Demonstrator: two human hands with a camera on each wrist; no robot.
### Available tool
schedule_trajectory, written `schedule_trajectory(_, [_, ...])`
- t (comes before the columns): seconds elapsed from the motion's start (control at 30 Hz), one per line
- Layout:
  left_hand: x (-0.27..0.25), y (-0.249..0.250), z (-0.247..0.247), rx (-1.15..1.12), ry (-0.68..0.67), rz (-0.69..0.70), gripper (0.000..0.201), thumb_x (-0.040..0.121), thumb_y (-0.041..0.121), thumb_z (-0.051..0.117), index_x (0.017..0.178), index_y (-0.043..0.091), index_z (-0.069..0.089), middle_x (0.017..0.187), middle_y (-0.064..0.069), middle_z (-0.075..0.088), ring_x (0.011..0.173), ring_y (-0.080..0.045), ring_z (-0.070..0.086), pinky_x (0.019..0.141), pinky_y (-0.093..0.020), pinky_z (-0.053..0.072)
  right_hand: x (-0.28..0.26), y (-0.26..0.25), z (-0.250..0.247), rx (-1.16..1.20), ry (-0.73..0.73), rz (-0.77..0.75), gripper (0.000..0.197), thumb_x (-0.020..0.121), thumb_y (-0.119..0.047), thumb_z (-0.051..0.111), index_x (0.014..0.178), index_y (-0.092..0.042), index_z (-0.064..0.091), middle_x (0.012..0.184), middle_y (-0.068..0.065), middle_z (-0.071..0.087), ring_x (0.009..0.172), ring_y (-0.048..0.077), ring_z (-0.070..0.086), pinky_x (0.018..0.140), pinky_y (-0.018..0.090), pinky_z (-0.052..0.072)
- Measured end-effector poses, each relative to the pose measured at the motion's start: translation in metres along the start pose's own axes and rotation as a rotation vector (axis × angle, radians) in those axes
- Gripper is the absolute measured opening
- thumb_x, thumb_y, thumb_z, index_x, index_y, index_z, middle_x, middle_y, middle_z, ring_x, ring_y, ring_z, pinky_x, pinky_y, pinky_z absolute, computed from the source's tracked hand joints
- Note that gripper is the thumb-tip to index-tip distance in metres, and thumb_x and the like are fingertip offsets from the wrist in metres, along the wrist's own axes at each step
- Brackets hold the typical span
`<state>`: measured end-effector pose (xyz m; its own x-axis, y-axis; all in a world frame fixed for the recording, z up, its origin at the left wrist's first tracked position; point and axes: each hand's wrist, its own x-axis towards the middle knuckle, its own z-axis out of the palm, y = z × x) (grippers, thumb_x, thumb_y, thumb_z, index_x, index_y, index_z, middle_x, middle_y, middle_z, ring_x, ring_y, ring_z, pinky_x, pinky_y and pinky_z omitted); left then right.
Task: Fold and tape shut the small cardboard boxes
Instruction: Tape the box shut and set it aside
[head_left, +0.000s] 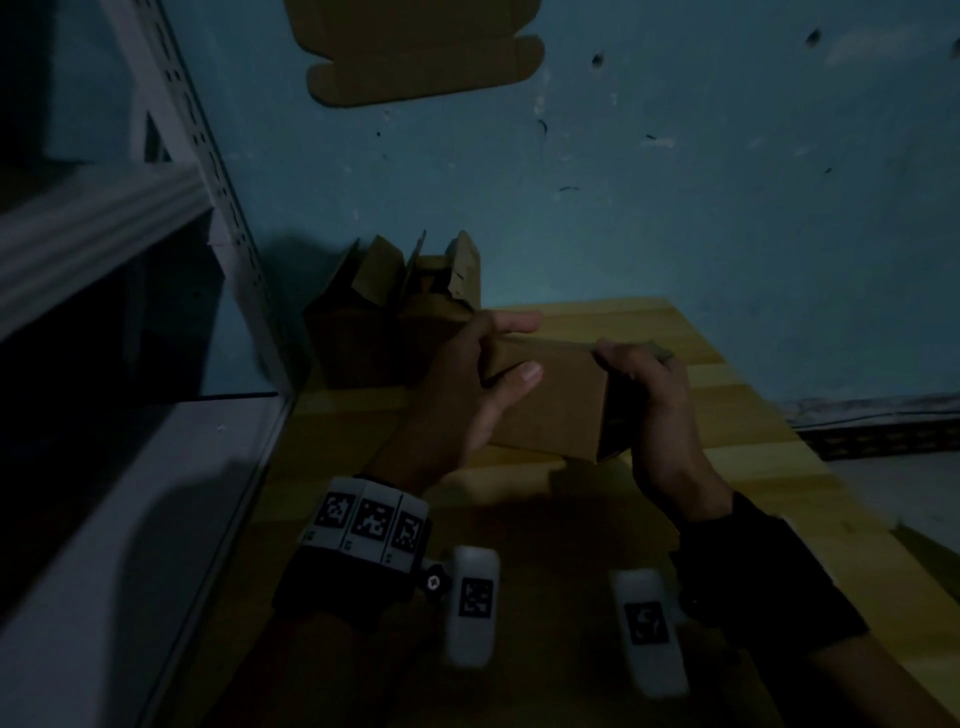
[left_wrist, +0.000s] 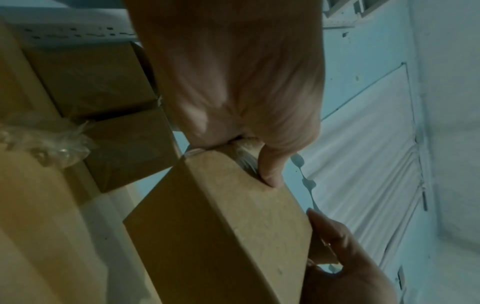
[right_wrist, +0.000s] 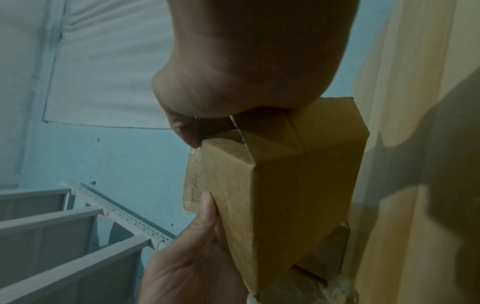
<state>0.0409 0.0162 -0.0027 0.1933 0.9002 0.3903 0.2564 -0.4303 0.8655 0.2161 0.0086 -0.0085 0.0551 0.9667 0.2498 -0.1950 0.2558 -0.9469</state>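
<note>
I hold a small brown cardboard box (head_left: 550, 405) in both hands above the wooden table (head_left: 737, 410). My left hand (head_left: 514, 348) grips its left end, fingers over the top and thumb pressed on the near face (left_wrist: 270, 176). My right hand (head_left: 623, 369) curls round the right end, where the end flaps (right_wrist: 272, 139) are bent inward but not flat. In the right wrist view a strip of clear tape (right_wrist: 193, 181) with handwriting under it lies on one face of the box (right_wrist: 285, 195). The left hand (right_wrist: 205, 205) shows at the bottom there.
Two more cardboard boxes (head_left: 384, 317) with raised flaps stand at the table's back left corner. Crumpled clear plastic (left_wrist: 59, 144) lies beside them. A grey metal shelf rack (head_left: 208, 182) stands on the left. A flat cardboard blank (head_left: 421, 52) hangs on the blue wall.
</note>
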Motion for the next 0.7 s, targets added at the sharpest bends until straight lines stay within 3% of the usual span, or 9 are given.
schedule_trajectory(0.1, [0.000,-0.004,-0.001,0.020,-0.010,0.029,0.037,0.095,0.016,0.064,0.131,0.020,0.056,0.138,0.010,0.053,0.122,0.001,0.051,0.096,-0.022,0.050,0.001,0.001,-0.001,0.010,0.007,0.020,0.024,0.080,-0.035,0.061,0.059,-0.026,0.069,0.064,-0.009,0.063,0.064,0.011,0.064,0.049,0.021,0.046])
schedule_trajectory(0.2, [-0.002,-0.003,-0.001,0.000,0.004,0.027,0.039,0.095,0.017,0.063,0.133,0.021,0.055,0.136,0.007,0.052,0.115,-0.001,0.054,0.091,-0.027,0.055,0.004,0.003,-0.003,0.022,0.021,0.043,0.020,0.078,-0.038,0.064,0.072,-0.018,0.068,0.070,-0.004,0.064,0.071,0.017,0.065,0.049,0.023,0.047])
schedule_trajectory(0.27, [-0.004,-0.004,0.001,-0.012,0.033,0.035,0.042,0.094,0.026,0.062,0.135,0.022,0.053,0.136,0.008,0.051,0.115,0.002,0.054,0.090,-0.026,0.054,0.006,0.003,-0.004,0.007,0.021,0.055,0.024,0.076,-0.042,0.066,0.074,-0.018,0.068,0.072,-0.003,0.063,0.074,0.021,0.064,0.050,0.023,0.047])
schedule_trajectory(0.37, [-0.006,-0.002,0.002,-0.085,0.062,-0.005,0.042,0.096,0.040,0.049,0.133,0.020,0.056,0.133,0.008,0.056,0.118,-0.007,0.057,0.099,-0.038,0.051,0.005,0.001,-0.002,-0.010,0.003,0.080,0.039,0.071,-0.050,0.069,0.083,-0.013,0.067,0.071,-0.004,0.062,0.070,0.024,0.063,0.048,0.024,0.046])
schedule_trajectory(0.47, [-0.006,0.002,0.000,-0.279,0.083,-0.123,0.056,0.101,0.056,0.031,0.130,0.019,0.061,0.118,0.001,0.064,0.104,-0.018,0.066,0.091,-0.051,0.056,0.003,0.000,0.000,-0.016,-0.038,0.064,0.027,0.078,-0.046,0.061,0.066,-0.024,0.070,0.063,-0.008,0.062,0.060,0.016,0.063,0.046,0.023,0.045])
schedule_trajectory(0.53, [-0.005,0.004,0.001,-0.265,0.115,-0.142,0.057,0.096,0.061,0.039,0.127,0.020,0.063,0.115,0.003,0.064,0.102,-0.015,0.067,0.086,-0.043,0.059,0.002,0.000,0.002,-0.034,-0.066,0.046,0.030,0.080,-0.047,0.060,0.063,-0.024,0.069,0.062,-0.008,0.061,0.058,0.014,0.062,0.047,0.023,0.045])
schedule_trajectory(0.63, [-0.003,0.002,0.006,-0.169,0.175,-0.193,0.066,0.075,0.060,0.072,0.128,0.024,0.056,0.126,0.007,0.057,0.105,-0.006,0.062,0.077,-0.026,0.057,0.001,0.000,0.006,-0.018,-0.094,0.031,0.029,0.081,-0.046,0.062,0.064,-0.023,0.068,0.062,-0.007,0.061,0.056,0.013,0.061,0.048,0.021,0.044])
schedule_trajectory(0.7, [-0.001,-0.001,0.007,-0.142,0.198,-0.260,0.076,0.064,0.061,0.080,0.126,0.027,0.053,0.127,0.005,0.055,0.109,-0.012,0.061,0.077,-0.030,0.058,0.001,0.000,0.009,-0.026,-0.098,0.013,0.033,0.084,-0.041,0.058,0.057,-0.025,0.069,0.059,-0.008,0.062,0.056,0.012,0.062,0.048,0.020,0.044])
